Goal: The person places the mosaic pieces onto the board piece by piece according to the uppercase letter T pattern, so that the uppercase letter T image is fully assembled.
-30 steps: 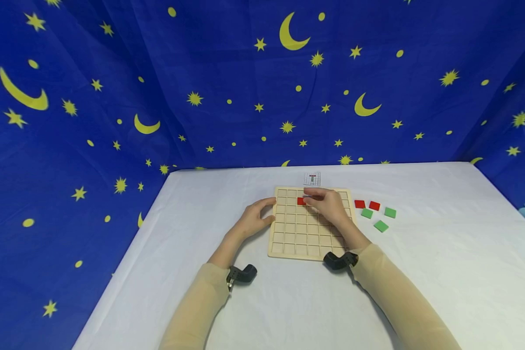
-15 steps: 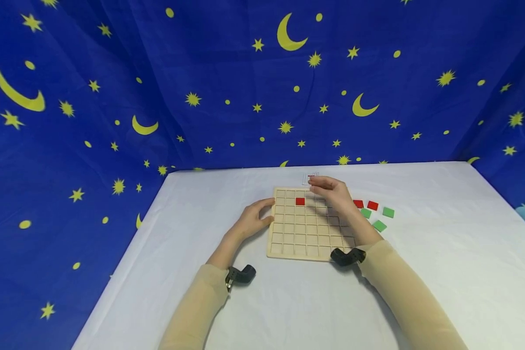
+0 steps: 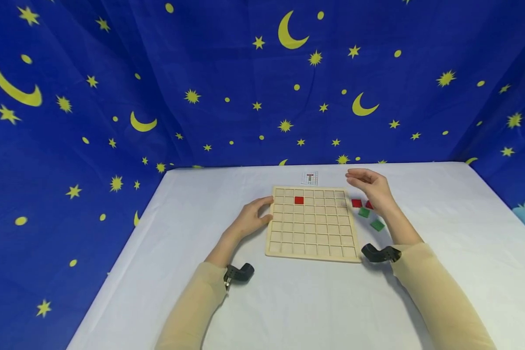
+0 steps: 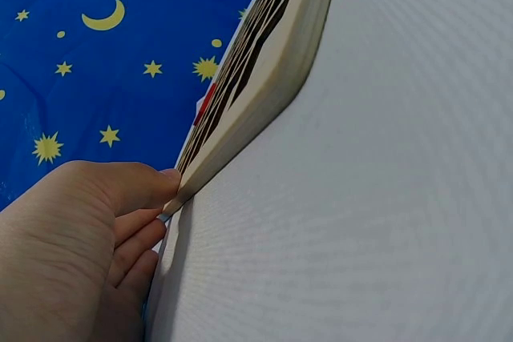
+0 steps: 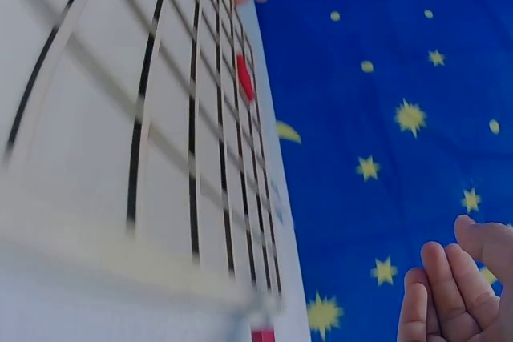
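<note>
Fingers [image 3: 354, 176] of the right hand [image 3: 373, 189] are loosely curved and hold nothing; the hand hangs above the counter, over the loose tiles just right of the board. One second ago these fingers were pressed on the red square tile [image 3: 299, 200] inside the wooden grid board [image 3: 312, 228]; half a second ago they had lifted clear of it. The hand has since travelled right, off the board.

Result of that change: the red square tile now lies alone in a cell of the second row from the far edge, third column from the left, with nothing touching it. Placement of this tile reads as finished, and the right hand's position suggests a further tile is being selected.

Loose tiles below the right hand: a second red square tile [image 3: 356, 203], partly a third red one behind the hand, and two green square tiles [image 3: 364, 212] [image 3: 377, 225].

Fingers of the left hand [image 3: 250, 218] are curled against the board's left edge, thumb on top, as the left wrist view [image 4: 88, 238] confirms. This hold has not changed across the interval, and the board has stayed in place.

A small printed pattern card [image 3: 310, 178] lies on the white counter [image 3: 288, 301] just beyond the board's far edge.
</note>
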### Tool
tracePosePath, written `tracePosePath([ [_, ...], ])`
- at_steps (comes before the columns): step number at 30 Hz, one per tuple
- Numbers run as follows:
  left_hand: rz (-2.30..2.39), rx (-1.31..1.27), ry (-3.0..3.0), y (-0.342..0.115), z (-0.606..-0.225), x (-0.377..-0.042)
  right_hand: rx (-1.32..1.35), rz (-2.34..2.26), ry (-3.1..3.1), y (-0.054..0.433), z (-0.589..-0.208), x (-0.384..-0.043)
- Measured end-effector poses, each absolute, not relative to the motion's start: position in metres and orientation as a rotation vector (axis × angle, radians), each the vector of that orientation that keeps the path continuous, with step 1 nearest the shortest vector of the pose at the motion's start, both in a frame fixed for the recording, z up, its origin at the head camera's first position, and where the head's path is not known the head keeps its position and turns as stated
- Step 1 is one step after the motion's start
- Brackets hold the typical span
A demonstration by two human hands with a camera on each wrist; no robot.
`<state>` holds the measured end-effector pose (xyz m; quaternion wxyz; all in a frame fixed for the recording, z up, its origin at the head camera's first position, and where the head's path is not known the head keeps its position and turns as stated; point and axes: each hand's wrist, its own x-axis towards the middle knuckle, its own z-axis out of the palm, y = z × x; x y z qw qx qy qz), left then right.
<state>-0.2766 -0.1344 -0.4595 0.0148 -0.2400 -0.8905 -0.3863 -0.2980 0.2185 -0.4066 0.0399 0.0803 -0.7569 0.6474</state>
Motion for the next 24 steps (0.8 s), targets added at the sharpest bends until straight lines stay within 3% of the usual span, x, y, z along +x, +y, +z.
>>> tracePosePath([
  [11, -1.207, -0.755, -2.761, -0.137, -0.460, -0.278, 0.005, 1.739, -2.437, 0.272, -0.429, -0.292],
  [24, -1.198, -0.772, -2.751, -0.135, -0.461, -0.278, -0.089, 1.525, -2.547, 0.286, -0.440, -0.273],
])
